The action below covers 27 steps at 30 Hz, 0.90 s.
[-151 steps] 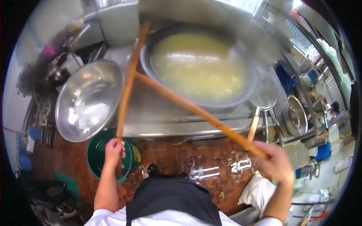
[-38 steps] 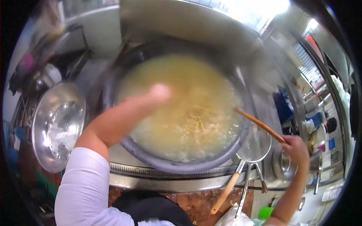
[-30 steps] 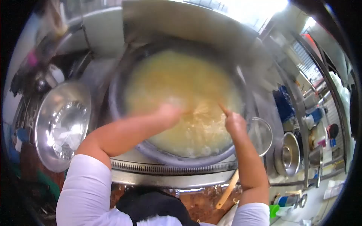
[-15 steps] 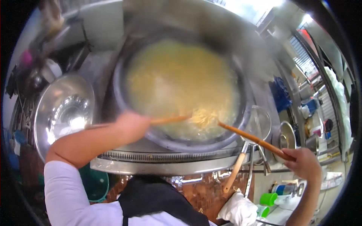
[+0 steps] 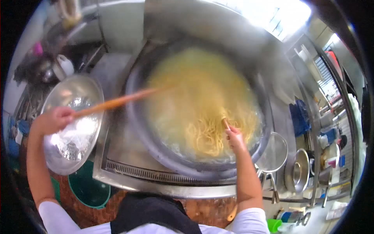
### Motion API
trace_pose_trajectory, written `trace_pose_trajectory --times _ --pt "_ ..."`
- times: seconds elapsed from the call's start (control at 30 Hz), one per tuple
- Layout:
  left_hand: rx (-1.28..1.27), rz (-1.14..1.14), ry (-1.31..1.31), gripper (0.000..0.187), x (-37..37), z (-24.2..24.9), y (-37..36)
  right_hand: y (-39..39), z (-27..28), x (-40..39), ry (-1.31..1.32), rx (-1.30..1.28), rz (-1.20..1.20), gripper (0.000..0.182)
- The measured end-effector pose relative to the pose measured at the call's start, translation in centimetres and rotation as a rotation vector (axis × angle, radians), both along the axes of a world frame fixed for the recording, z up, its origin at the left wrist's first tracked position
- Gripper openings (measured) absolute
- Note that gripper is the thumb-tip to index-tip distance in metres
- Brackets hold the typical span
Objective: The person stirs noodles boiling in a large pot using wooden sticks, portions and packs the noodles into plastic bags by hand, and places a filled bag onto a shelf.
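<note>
Both hands shifted since half a second back: left hand [image 5: 54, 119] swung out over the steel bowl [image 5: 74, 121], right hand [image 5: 233, 138] came in over the wok [image 5: 156, 144].
Left fist closed on a long wooden stick [image 5: 117, 102], tip reaching into the broth. Right fist grips a second stick [image 5: 225, 123], mostly hidden, end-on above the noodles [image 5: 206, 132] clumped at the wok's near-right side. Strainer [image 5: 274, 154] just right of the wok.

White short sleeves [image 5: 54, 220] cover both upper arms, forearms bare; a dark apron [image 5: 154, 214] hangs down the front
</note>
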<state>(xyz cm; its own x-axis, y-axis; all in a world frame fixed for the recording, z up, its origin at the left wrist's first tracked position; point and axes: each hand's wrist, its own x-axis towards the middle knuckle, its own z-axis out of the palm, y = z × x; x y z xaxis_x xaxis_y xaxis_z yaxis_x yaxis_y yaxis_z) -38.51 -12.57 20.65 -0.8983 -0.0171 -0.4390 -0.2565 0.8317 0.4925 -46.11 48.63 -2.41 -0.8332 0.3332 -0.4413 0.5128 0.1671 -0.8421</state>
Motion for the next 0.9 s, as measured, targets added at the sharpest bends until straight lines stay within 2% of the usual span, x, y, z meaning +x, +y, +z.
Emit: trace_pose_trajectory --times 0.03,0.1,0.2,0.27,0.3,0.33,0.37,0.4,0.43,0.47,0.5,0.53,0.57,0.6,0.63,0.67,0.73,0.8,0.83,0.9 --pt "-0.039 -0.024 0.063 0.025 -1.5 -1.0 -1.0 -1.3 -0.8 -0.2 0.052 -0.148 -0.058 0.037" --pt "-0.125 -0.018 0.094 0.025 -5.4 -3.5 -0.8 -2.6 -4.0 -1.2 0.098 -0.241 -0.069 0.04" --pt "-0.279 -0.033 0.078 0.028 -11.1 -6.2 3.5 -3.4 -5.4 -2.1 0.132 -0.262 -0.123 0.043" --pt "-0.264 -0.142 0.08 0.029 -15.4 -10.4 5.6 -2.2 -5.9 -2.1 0.231 -0.269 -0.04 0.042" --pt "-0.314 -0.134 0.051 0.031 -16.5 -10.8 9.3 0.0 -4.9 -1.7 0.261 -0.156 0.054 0.041" --pt "-0.337 -0.148 0.085 0.034 -18.6 -13.2 11.2 2.9 -2.4 -1.0 0.289 -0.045 0.147 0.04" --pt "-0.388 -0.343 0.191 0.036 -19.8 -14.0 13.8 5.1 3.6 1.1 0.197 0.27 0.25 0.036" --pt "-0.424 -0.314 0.177 0.036 -20.8 -14.1 17.5 8.6 7.3 3.8 0.266 0.393 0.345 0.035" --pt "-0.491 -0.303 0.264 0.035 -25.1 -19.9 17.4 9.6 14.1 7.7 0.168 0.521 0.333 0.035" --pt "-0.485 -0.272 0.167 0.033 -26.6 -20.0 19.9 13.8 17.3 11.2 0.171 0.55 0.34 0.036" --pt "-0.475 -0.241 0.069 0.032 -27.4 -19.9 23.4 14.7 22.9 15.1 0.02 0.631 0.236 0.036" --pt "-0.418 -0.223 0.138 0.031 -27.5 -20.2 25.7 16.8 26.3 19.0 0.015 0.703 0.232 0.035" --pt "-0.361 -0.203 0.214 0.03 -27.8 -20.1 27.5 16.1 31.0 21.5 -0.061 0.895 0.398 0.037" --pt "-0.354 -0.204 0.219 0.03 -28.2 -20.3 29.2 17.4 32.5 24.9 -0.022 0.813 0.272 0.038" --pt "-0.369 -0.249 0.26 0.028 -28.4 -20.9 30.8 18.8 32.9 27.6 0.015 0.727 0.148 0.038" --pt "-0.384 -0.294 0.299 0.026 -28.3 -21.1 32.3 18.8 33.1 27.8 0.014 0.731 0.146 0.038" --pt "-0.427 -0.362 0.318 0.025 -25.8 -19.0 34.3 17.9 32.9 27.6 0.017 1.001 0.122 0.037" --pt "-0.521 -0.494 0.347 0.026 -21.7 -15.7 35.1 13.8 31.4 21.8 -0.025 1.164 0.331 0.034" --pt "-0.525 -0.496 0.348 0.026 -20.7 -15.5 34.7 13.6 29.0 19.1 -0.075 1.341 0.427 0.024" --pt "-0.537 -0.618 0.356 0.028 -18.9 -15.5 33.6 12.5 19.9 11.9 0.155 1.44 0.429 0.02"
